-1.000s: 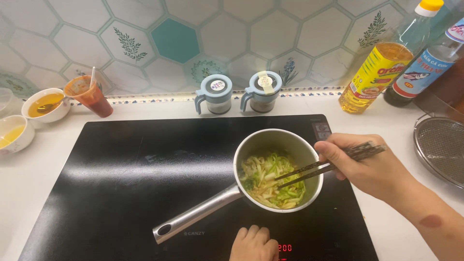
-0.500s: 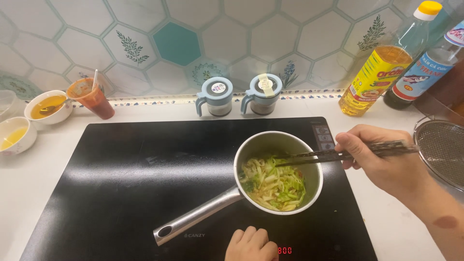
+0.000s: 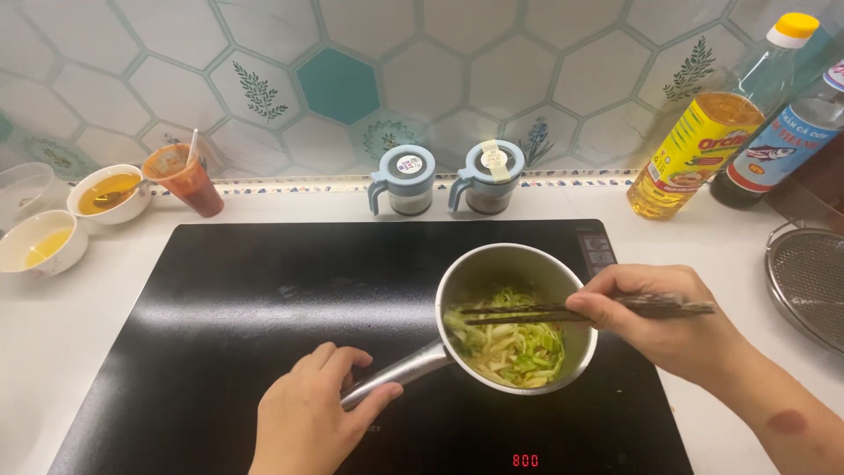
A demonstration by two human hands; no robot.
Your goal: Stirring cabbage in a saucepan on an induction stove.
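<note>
Two hands at work, lower frame: my left hand (image 3: 312, 420) grips the saucepan handle (image 3: 396, 376), my right hand (image 3: 661, 318) pinches chopsticks (image 3: 527, 312) over the greens (image 3: 514, 347), mid-stir.

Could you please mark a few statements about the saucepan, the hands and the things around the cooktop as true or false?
1. The left hand grips the saucepan handle. True.
2. The right hand holds a spoon over the saucepan. False: it holds dark chopsticks.
3. The saucepan holds green vegetables. True.
4. The saucepan sits on a gas burner. False: it sits on a flat black cooktop.
5. Two lidded jars stand behind the cooktop. True.
6. The oil bottle is at the left. False: it stands at the right.
</note>
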